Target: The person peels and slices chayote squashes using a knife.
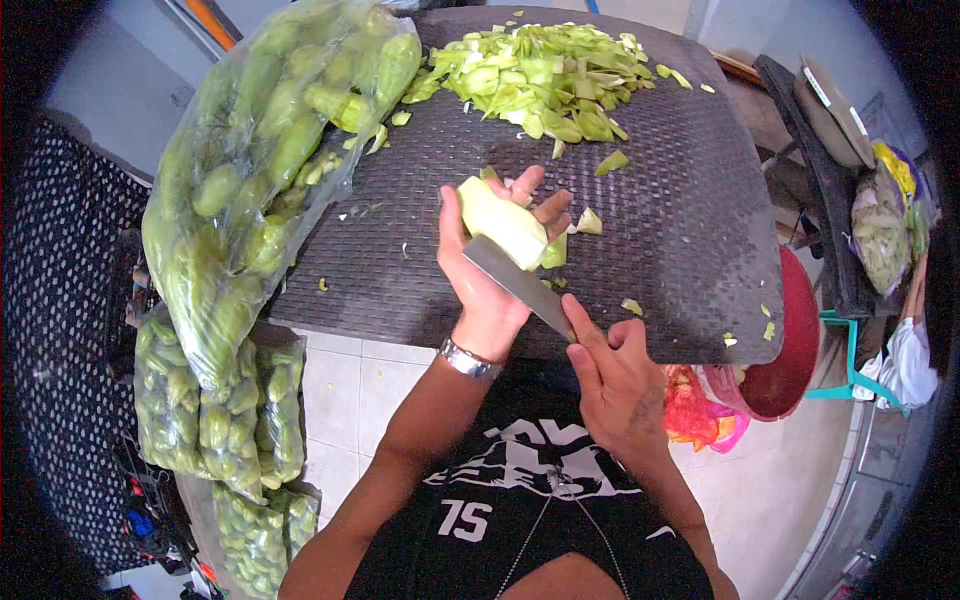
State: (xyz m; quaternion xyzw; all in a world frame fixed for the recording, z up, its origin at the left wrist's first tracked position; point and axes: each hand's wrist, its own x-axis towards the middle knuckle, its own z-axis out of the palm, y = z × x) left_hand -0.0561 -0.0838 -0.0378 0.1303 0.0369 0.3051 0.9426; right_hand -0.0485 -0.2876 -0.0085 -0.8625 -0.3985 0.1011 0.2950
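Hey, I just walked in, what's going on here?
A person's left hand holds a pale, oblong, apparently peeled vegetable above a dark woven-patterned table. Their right hand grips a broad metal knife, its blade close by the vegetable. Thin green peelings lie heaped at the table's far side, and a clear plastic bag of green vegetables sits to the left.
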